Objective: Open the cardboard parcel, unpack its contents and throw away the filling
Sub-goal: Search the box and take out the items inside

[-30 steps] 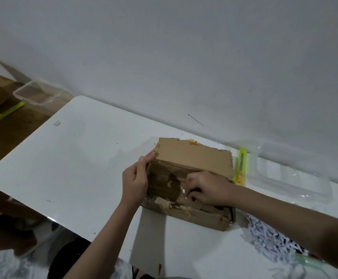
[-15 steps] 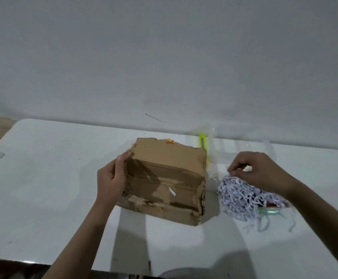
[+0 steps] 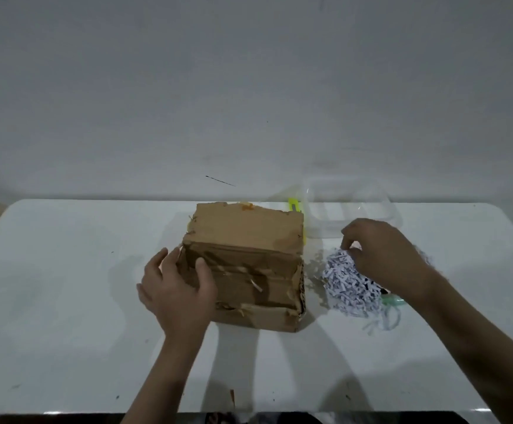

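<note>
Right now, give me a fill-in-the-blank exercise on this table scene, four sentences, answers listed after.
1. The left hand grips the ____ box.
2. The right hand pinches the heap of shredded ____ on the table.
3. Behind the box lies a ____ cutter.
4. The clear plastic tub stands by the wall, to the ____ of the box.

Missing words: cardboard; paper; yellow; right
</note>
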`<state>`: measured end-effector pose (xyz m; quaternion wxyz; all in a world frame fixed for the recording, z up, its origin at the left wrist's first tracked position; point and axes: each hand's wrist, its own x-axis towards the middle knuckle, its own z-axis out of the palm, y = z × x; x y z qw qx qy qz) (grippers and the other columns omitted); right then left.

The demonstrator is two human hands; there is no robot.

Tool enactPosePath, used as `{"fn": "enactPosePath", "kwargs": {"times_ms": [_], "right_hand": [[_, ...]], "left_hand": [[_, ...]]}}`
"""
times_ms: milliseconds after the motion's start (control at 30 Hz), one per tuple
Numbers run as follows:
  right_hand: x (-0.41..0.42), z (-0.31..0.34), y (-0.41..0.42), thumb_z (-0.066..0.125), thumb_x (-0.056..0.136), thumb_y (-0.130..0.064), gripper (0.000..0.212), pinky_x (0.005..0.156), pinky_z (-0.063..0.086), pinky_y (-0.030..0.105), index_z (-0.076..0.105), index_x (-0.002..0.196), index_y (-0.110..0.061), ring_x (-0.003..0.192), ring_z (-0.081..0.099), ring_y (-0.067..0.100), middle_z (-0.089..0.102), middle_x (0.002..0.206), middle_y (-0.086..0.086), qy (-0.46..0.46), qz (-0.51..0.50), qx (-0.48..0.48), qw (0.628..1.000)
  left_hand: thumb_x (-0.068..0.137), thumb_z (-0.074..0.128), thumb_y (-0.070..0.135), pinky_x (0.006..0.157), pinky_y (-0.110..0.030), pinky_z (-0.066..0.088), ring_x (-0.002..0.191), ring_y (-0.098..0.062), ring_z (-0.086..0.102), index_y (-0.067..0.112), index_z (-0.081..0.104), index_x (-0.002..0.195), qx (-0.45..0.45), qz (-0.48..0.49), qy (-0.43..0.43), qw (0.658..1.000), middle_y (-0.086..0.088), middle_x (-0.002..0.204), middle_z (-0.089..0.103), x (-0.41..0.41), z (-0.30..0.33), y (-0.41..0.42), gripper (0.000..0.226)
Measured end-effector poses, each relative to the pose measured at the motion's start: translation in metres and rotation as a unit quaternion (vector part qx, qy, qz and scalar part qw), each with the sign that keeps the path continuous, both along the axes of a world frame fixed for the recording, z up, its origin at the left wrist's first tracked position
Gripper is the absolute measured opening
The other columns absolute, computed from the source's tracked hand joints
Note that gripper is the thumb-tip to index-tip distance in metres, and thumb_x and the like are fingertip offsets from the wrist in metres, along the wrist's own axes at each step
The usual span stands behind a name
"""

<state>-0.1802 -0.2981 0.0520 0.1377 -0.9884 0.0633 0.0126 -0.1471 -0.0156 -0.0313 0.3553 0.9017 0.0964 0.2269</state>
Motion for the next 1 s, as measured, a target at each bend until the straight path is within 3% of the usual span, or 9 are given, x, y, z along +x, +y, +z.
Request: {"fn": "enactPosePath", "kwargs": {"times_ms": [100, 233, 400, 500, 600, 700, 867, 933, 1000], "right_hand": [[0.011, 0.008, 0.026, 0.066, 0.081, -0.004, 0.013, 0.086, 0.051, 0.034, 0.072, 0.089, -0.012, 0.09, 0.062, 0.016, 0.067, 0.097, 0.002, -0.031, 0.071, 0.106, 0.991], [0.027, -0.003, 0.064, 0.066, 0.081, -0.003, 0.018, 0.08, 0.052, 0.025, 0.074, 0.095, -0.012, 0.083, 0.062, 0.012, 0.067, 0.087, -0.003, 0.011, 0.174, 0.184, 0.967], [0.038, -0.026, 0.075, 0.059, 0.085, -0.005, 0.023, 0.08, 0.053, 0.031, 0.072, 0.101, -0.015, 0.089, 0.063, 0.015, 0.071, 0.099, 0.0, 0.065, 0.26, 0.133, 0.954], [0.032, -0.036, 0.072, 0.056, 0.081, -0.005, 0.023, 0.075, 0.052, 0.035, 0.072, 0.096, -0.014, 0.089, 0.062, 0.019, 0.07, 0.095, 0.001, 0.084, 0.273, 0.108, 0.952], [0.027, -0.038, 0.069, 0.06, 0.076, 0.001, 0.03, 0.077, 0.05, 0.029, 0.073, 0.099, -0.015, 0.093, 0.062, 0.019, 0.07, 0.099, 0.001, 0.071, 0.252, 0.146, 0.954], [0.021, -0.043, 0.068, 0.067, 0.071, 0.003, 0.041, 0.084, 0.047, 0.025, 0.072, 0.106, -0.017, 0.101, 0.062, 0.018, 0.07, 0.108, 0.0, 0.063, 0.235, 0.178, 0.954], [0.021, -0.05, 0.069, 0.076, 0.068, -0.001, 0.04, 0.083, 0.048, 0.024, 0.073, 0.105, -0.017, 0.098, 0.066, 0.02, 0.072, 0.104, -0.003, 0.057, 0.222, 0.191, 0.954], [0.027, -0.043, 0.069, 0.078, 0.072, -0.005, 0.032, 0.08, 0.055, 0.026, 0.074, 0.1, -0.02, 0.088, 0.068, 0.01, 0.072, 0.094, -0.011, 0.069, 0.189, 0.245, 0.949], [0.035, -0.036, 0.069, 0.076, 0.076, -0.009, 0.028, 0.078, 0.056, 0.02, 0.073, 0.101, -0.021, 0.08, 0.067, -0.002, 0.069, 0.086, -0.018, 0.126, 0.148, 0.312, 0.93]], "left_hand": [[0.078, 0.046, 0.053, 0.11, -0.063, 0.006, 0.141, -0.033, 0.021, 0.001, 0.034, 0.14, 0.0, -0.003, 0.141, 0.99, -0.017, 0.148, 0.031, -0.004, -0.005, -0.011, 0.081], [0.073, 0.044, 0.067, 0.109, -0.066, 0.007, 0.144, -0.036, 0.009, 0.0, 0.014, 0.146, 0.026, -0.014, 0.18, 0.983, -0.018, 0.154, 0.018, -0.004, -0.013, -0.012, 0.104], [0.067, 0.069, 0.063, 0.109, -0.065, 0.002, 0.145, -0.03, -0.005, 0.004, -0.003, 0.149, 0.076, -0.053, 0.219, 0.971, -0.013, 0.158, 0.002, -0.012, -0.014, -0.001, 0.123], [0.063, 0.068, 0.068, 0.109, -0.065, -0.001, 0.145, -0.026, -0.013, 0.01, -0.011, 0.149, 0.11, -0.051, 0.241, 0.963, -0.006, 0.159, -0.012, -0.02, -0.011, 0.008, 0.13], [0.056, 0.069, 0.074, 0.108, -0.066, 0.001, 0.145, -0.026, -0.013, 0.017, -0.012, 0.149, 0.101, -0.042, 0.254, 0.961, -0.002, 0.158, -0.019, -0.031, -0.01, 0.013, 0.136], [0.05, 0.072, 0.075, 0.11, -0.064, 0.007, 0.145, -0.027, -0.004, 0.026, -0.01, 0.15, 0.083, -0.032, 0.244, 0.966, 0.002, 0.158, -0.017, -0.043, -0.013, 0.017, 0.138], [0.053, 0.069, 0.072, 0.113, -0.04, 0.024, 0.146, -0.015, 0.003, 0.027, -0.001, 0.151, -0.023, -0.08, 0.162, 0.983, 0.002, 0.156, 0.001, -0.055, -0.022, 0.022, 0.129], [0.055, 0.071, 0.071, 0.112, -0.036, 0.026, 0.145, -0.011, 0.007, 0.02, 0.004, 0.152, -0.036, -0.092, 0.148, 0.984, 0.002, 0.153, 0.007, -0.054, -0.024, 0.023, 0.128], [0.054, 0.071, 0.073, 0.113, -0.037, 0.028, 0.144, -0.012, 0.011, 0.016, 0.005, 0.152, -0.047, -0.105, 0.142, 0.983, 0.001, 0.15, 0.011, -0.052, -0.026, 0.025, 0.131]]}}
